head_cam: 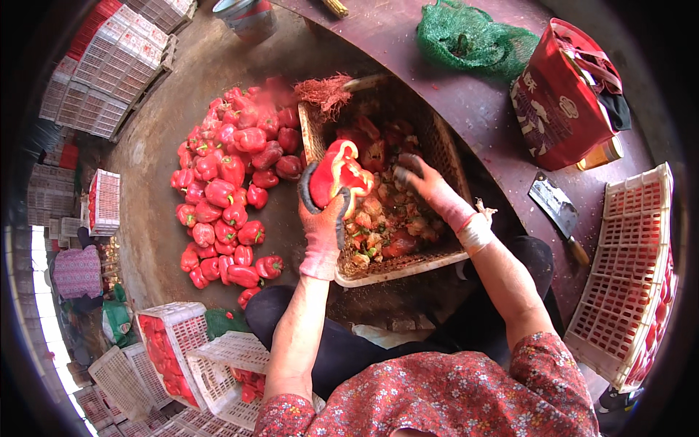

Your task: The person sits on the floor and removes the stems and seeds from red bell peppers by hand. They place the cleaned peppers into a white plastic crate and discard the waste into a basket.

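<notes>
My left hand (323, 218), in an orange glove with dark fingers, grips a cut red bell pepper (334, 173), its pale inner wall showing. My right hand (423, 183), gloved alike with a white wrap at the wrist, hovers over a dirty plastic crate (404, 273). Its blurred thumb and fingers are apart, and I see nothing between them. Inside the crate lie pepper cores (374, 207) with seeds, green stems and red scraps. To the left, whole red bell peppers (218, 191) form a heap on the floor.
A reddish tabletop (480, 131) at right bears a cleaver (554, 205), a green mesh bag (472, 41) and a red tote bag (568, 104). White crates with red peppers stand at right (622, 273) and lower left (172, 349). A bucket (246, 19) stands at the top.
</notes>
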Available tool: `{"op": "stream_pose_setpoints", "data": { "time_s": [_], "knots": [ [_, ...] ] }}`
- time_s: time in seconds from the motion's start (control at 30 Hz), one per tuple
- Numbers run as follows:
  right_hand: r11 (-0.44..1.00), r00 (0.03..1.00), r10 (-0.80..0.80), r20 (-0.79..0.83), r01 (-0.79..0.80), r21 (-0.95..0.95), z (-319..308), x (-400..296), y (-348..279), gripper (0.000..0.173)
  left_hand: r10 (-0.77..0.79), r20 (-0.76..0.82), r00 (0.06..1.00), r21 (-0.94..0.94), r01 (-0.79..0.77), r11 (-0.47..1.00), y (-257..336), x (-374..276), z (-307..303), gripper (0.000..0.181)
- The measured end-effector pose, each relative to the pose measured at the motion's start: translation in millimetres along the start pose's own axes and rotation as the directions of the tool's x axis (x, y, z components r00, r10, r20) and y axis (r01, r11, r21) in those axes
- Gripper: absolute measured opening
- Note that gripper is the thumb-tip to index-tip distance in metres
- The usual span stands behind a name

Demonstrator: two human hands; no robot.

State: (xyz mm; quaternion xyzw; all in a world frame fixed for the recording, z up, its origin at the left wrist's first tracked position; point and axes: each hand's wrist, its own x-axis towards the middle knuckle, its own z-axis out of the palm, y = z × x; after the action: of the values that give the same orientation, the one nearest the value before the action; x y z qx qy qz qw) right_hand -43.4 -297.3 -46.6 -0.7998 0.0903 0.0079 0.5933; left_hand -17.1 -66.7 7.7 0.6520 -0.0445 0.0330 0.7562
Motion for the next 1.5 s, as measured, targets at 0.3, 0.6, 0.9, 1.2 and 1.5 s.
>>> {"op": "stream_pose_setpoints", "data": {
  "time_s": [0.3,0.6,0.9,1.2,1.5],
  "knots": [
    [0.071,0.925,0.227,0.303,-0.326,0.943,36.6,4.9,-48.0,0.053,0.322,0.501,0.803,0.697,-0.595,0.400,-4.5,-23.5,25.8,0.079],
    [0.260,0.924,0.053,0.378,-0.379,0.888,16.2,-9.2,-19.3,0.059,0.201,0.449,0.871,0.680,-0.479,0.556,1.8,-33.5,45.2,0.066],
    [0.593,0.865,0.209,0.456,-0.483,0.644,35.5,9.0,39.6,0.023,0.036,-0.321,0.946,0.001,-0.037,0.999,124.8,-47.9,-112.0,0.028],
    [0.707,0.831,0.541,0.126,-0.531,0.466,43.5,13.5,76.2,0.018,0.083,-0.778,0.622,0.578,0.658,0.483,142.0,-286.5,-406.8,0.055],
    [0.866,0.829,0.494,-0.262,-0.442,0.233,84.2,98.0,224.4,0.028,0.097,-0.226,0.969,0.236,-0.042,0.971,127.3,-39.7,-144.1,0.049]
  ]
}}
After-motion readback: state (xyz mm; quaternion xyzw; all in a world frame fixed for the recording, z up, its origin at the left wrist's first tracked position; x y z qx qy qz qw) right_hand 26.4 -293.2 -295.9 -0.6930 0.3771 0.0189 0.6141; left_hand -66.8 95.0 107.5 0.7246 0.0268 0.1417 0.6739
